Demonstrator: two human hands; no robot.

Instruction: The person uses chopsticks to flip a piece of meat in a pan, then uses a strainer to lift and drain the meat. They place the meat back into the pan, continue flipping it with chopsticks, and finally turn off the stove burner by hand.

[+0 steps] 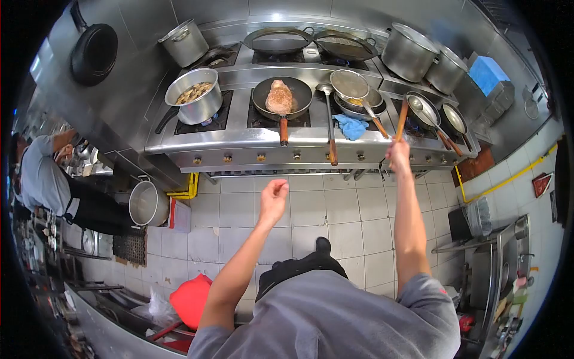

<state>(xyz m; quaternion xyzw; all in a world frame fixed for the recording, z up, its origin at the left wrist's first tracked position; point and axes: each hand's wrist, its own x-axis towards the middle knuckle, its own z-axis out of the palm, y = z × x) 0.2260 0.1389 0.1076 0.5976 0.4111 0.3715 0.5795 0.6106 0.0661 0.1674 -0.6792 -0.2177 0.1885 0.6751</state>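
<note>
My right hand (399,154) is closed around the lower end of a flat wooden utensil (402,119), perhaps a spatula. It points up beside the left rim of a frying pan (422,111) with a ladle lying across it. My left hand (274,200) hangs in the air before the stove, fingers curled in with nothing visible in them. Beyond it, a large browned piece of meat (279,97) lies in a black frying pan (259,107) with a wooden handle. To the right of that pan, a long ladle (328,116) rests on the stove top.
A pot of browned pieces (209,106) stands at the left of the stove. A mesh strainer (349,83) rests over pans, near a blue cloth (351,127). Large pots (408,54) stand at the back right. At far left, another person (45,176) works beside a deep pot (145,204).
</note>
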